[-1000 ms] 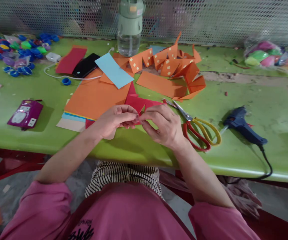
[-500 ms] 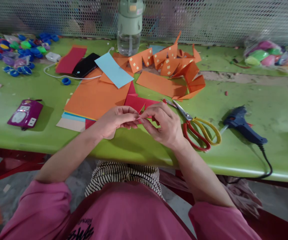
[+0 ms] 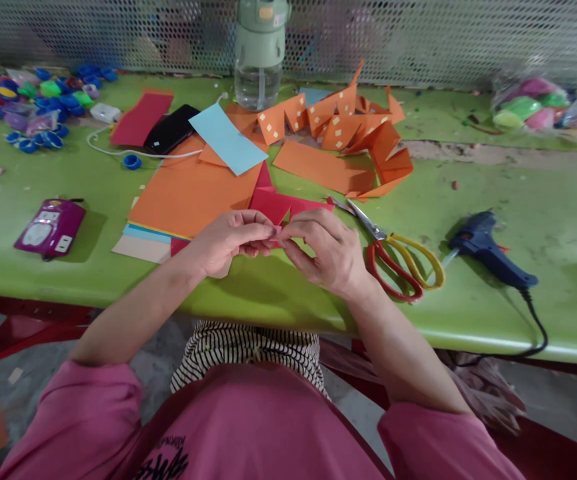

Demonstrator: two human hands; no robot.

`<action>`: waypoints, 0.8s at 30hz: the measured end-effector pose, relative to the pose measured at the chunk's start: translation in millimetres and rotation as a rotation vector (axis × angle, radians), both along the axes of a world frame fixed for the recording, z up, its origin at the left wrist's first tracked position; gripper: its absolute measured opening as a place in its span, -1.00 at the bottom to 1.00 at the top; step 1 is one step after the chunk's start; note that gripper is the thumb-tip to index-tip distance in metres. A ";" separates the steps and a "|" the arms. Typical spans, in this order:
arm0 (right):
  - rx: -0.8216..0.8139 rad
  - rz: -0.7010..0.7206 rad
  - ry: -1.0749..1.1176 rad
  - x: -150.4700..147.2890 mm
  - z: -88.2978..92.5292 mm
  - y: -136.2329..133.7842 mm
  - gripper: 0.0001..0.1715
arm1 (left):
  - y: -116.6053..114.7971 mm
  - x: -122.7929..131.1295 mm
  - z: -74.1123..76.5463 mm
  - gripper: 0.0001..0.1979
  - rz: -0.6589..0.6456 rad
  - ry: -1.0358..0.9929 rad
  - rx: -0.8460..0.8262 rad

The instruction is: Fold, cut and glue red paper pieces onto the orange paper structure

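Note:
My left hand (image 3: 241, 239) and my right hand (image 3: 324, 250) meet above the table's front edge, fingertips pinched together. Between them is a tiny pink piece (image 3: 277, 231), perhaps paper, mostly covered by the fingers. Just behind the hands lies red paper (image 3: 268, 202) with a notch cut in it. To the right of my right hand, scissors (image 3: 381, 237) with one red and one yellow handle lie with blades parted. An orange sheet (image 3: 195, 193) tops a stack of coloured paper left of centre, and a light blue strip (image 3: 228, 139) rests across its far side.
Folded orange paper with pale squares (image 3: 338, 127) stands behind, near a water bottle (image 3: 259, 60). A glue gun (image 3: 491, 250) with a cord lies right. On the left are a purple power socket (image 3: 51, 228), a black phone (image 3: 172, 130) and blue caps (image 3: 63, 103).
The fingertips have shifted slightly, and a little more of the pink piece shows between them. My right hand's fingers have straightened a bit. Everything on the table stays put.

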State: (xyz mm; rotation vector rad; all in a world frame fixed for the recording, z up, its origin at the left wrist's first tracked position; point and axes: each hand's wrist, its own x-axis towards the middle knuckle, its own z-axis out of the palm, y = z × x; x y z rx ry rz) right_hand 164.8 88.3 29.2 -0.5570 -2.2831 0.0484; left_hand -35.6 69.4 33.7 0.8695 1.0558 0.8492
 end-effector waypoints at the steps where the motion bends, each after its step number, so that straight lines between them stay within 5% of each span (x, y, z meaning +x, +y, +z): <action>1: 0.018 -0.003 0.004 -0.3 0.2 -0.1 -0.85 | -0.2 0.6 0.0 -0.78 0.014 -0.001 0.006; 15: 0.198 -0.102 -0.041 1.2 -1.0 -0.6 -0.91 | -0.8 0.7 -0.2 -0.79 0.025 -0.079 0.018; 24: -0.096 -0.037 0.065 -1.7 -0.5 -2.4 -0.93 | -3.7 3.3 3.2 -0.80 0.048 -0.032 0.042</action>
